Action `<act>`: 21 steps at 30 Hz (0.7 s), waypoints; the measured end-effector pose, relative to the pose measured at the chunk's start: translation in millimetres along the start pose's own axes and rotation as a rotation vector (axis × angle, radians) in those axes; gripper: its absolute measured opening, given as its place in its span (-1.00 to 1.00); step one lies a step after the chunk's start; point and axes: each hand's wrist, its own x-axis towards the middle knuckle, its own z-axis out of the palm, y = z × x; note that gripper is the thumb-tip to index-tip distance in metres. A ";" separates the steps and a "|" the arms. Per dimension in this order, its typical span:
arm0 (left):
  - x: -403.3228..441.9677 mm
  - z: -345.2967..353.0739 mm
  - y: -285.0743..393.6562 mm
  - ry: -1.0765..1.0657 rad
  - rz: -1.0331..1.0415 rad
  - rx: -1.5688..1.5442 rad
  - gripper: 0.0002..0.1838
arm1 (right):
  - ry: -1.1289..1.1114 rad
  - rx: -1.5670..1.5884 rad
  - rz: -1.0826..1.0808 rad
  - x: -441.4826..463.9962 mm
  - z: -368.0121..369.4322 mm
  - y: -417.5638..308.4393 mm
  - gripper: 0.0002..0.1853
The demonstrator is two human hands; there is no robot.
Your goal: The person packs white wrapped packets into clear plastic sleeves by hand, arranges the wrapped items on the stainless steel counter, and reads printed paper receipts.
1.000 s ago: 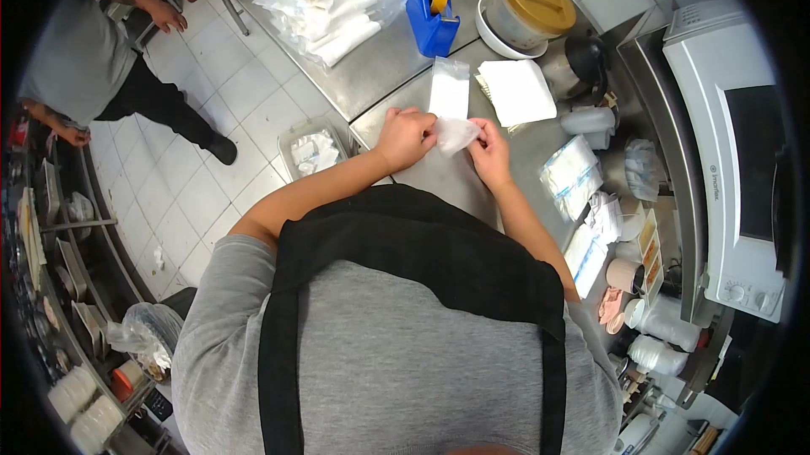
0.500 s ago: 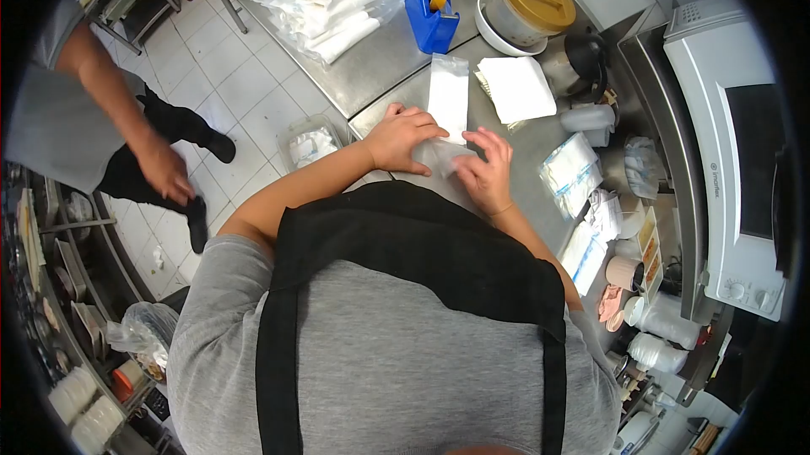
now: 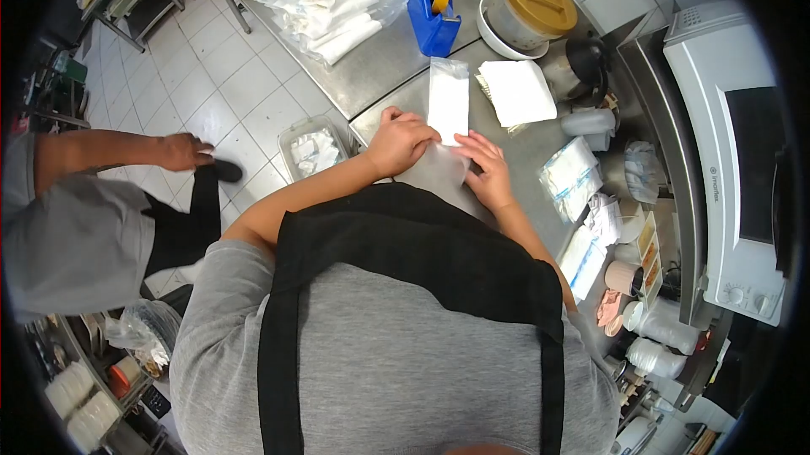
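A see-through plastic bag lies on the steel counter with a folded white napkin in its far part. My left hand is closed on the bag's left side, fingertips pinched at the napkin's near end. On the other side, my right hand grips the bag's right edge, fingers resting by the napkin's near corner. The bag's loose, unfilled part hangs towards my apron between both hands. Just right of the bag sits a stack of white napkins.
A blue tape dispenser and a pile of wrapped white rolls lie further back. A lidded tub, a kettle and a microwave line the right. A plastic bin stands left; a co-worker's arm reaches in.
My hands have closed in on the napkin's near end, and my left fingers now pinch the bag. The co-worker has moved nearer to me, arm now stretched out sideways.
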 end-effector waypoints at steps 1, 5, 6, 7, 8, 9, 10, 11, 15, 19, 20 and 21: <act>1.2 -3.1 2.8 0.000 0.013 0.007 -0.73 | 0.000 -0.016 -0.022 -0.3 6.6 13.7 -0.60; 7.0 -13.0 15.5 -0.040 -0.047 -0.036 -0.60 | 0.170 0.156 0.314 1.8 19.6 21.9 -0.74; 9.1 -12.2 18.2 -0.061 -0.088 -0.066 -0.56 | 0.182 0.165 0.327 2.6 22.2 24.0 -0.76; 9.4 -7.0 16.2 -0.055 -0.110 -0.044 -0.54 | 0.195 0.174 0.339 5.0 25.1 27.1 -0.77; 8.9 1.5 11.4 -0.048 -0.131 -0.022 -0.53 | 0.209 0.183 0.350 6.1 27.4 29.6 -0.77; 9.4 6.7 9.0 -0.041 -0.153 0.000 -0.51 | 0.209 0.186 0.365 10.0 25.1 23.3 -0.78; 11.5 7.2 10.4 -0.056 -0.201 -0.003 -0.52 | 0.208 0.189 0.381 17.2 19.9 11.4 -0.78; 13.4 7.7 11.6 -0.072 -0.250 -0.006 -0.53 | 0.207 0.193 0.396 21.0 17.0 5.0 -0.78; 23.6 -5.2 27.4 -0.083 -0.365 -0.049 -0.62 | 0.189 0.271 0.472 22.5 29.5 28.4 -0.78; 10.9 10.1 3.6 -0.025 -0.186 0.011 -0.61 | 0.175 0.454 0.425 12.2 23.5 32.8 -0.84; 8.5 12.7 -1.7 -0.031 -0.142 0.029 -0.60 | 0.166 0.472 0.394 9.9 15.3 23.5 -0.85; 6.5 13.2 -4.8 -0.038 -0.097 0.048 -0.60 | 0.139 0.461 0.322 9.4 8.3 15.8 -0.87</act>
